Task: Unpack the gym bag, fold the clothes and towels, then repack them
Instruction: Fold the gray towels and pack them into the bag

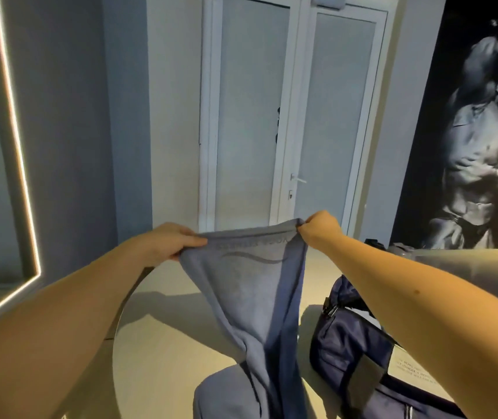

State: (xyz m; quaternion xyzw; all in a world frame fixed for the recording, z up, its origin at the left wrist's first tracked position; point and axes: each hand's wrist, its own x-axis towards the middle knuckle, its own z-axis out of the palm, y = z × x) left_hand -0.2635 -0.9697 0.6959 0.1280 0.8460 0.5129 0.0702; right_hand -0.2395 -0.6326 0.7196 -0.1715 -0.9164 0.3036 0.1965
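Head view: a person's left hand and right hand each pinch a top corner of a blue-grey cloth, fingers curled tight on the hem and knuckles turned away from the camera. Both bare forearms reach forward from the lower corners of the frame, the right hand held slightly higher than the left. The hem is stretched side to side between the two grips, with faint lettering and a wavy line just below it. From there the cloth hangs with its long axis close to vertical, narrowing into a gathered twist. Its lower end lies heaped on a round beige table at the bottom edge of the view. A dark navy bag sits on the table to the right of the cloth, partly under the right forearm. Behind the hands stands a white double door, with a black-and-white wall picture to its right and a lit strip edging a panel on the left wall.
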